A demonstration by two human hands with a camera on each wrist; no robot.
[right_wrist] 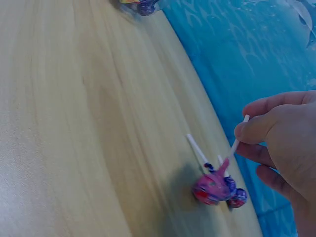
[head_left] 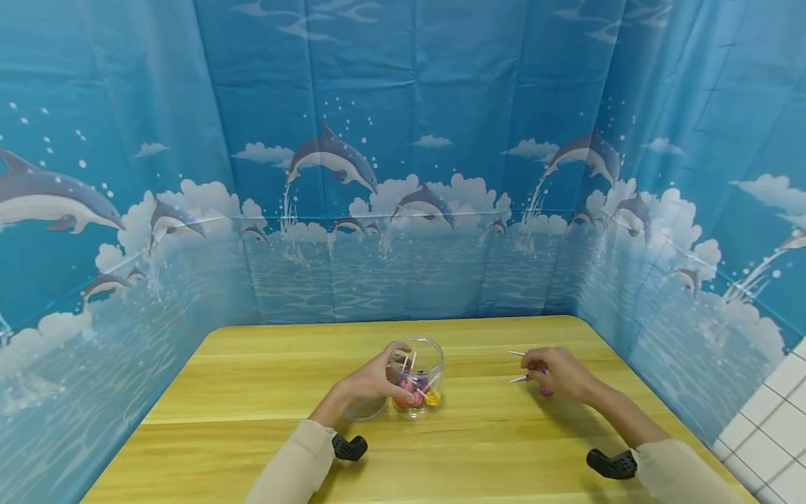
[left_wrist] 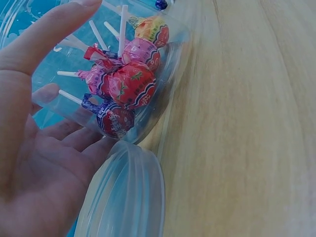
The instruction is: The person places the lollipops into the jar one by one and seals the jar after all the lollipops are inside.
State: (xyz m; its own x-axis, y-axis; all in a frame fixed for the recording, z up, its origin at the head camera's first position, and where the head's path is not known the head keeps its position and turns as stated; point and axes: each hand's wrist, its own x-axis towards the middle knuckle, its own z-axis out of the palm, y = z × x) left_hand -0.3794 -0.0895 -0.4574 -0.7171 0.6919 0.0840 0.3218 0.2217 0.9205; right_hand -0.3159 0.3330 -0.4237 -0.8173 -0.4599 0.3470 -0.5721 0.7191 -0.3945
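Note:
A clear jar (head_left: 433, 360) holds several wrapped lollipops (left_wrist: 131, 86), red, pink, purple and yellow, with white sticks at varied angles. My left hand (head_left: 373, 378) grips the jar's side, thumb toward the front and fingers behind. Over the table's right part, my right hand (head_left: 557, 374) pinches the white stick of a pink lollipop (right_wrist: 211, 188) between thumb and index finger, its candy end hanging down. Close behind that candy lie purple-wrapped lollipops (right_wrist: 238, 198), partly hidden by it in the right wrist view.
A round clear lid (head_left: 366, 409) lies beside the jar, under my left hand's wrist side. The yellow wood-grain table (head_left: 478, 448) has rounded back corners and meets a blue dolphin curtain (head_left: 403, 273) at the back and sides. White tiles (head_left: 777, 413) show at right.

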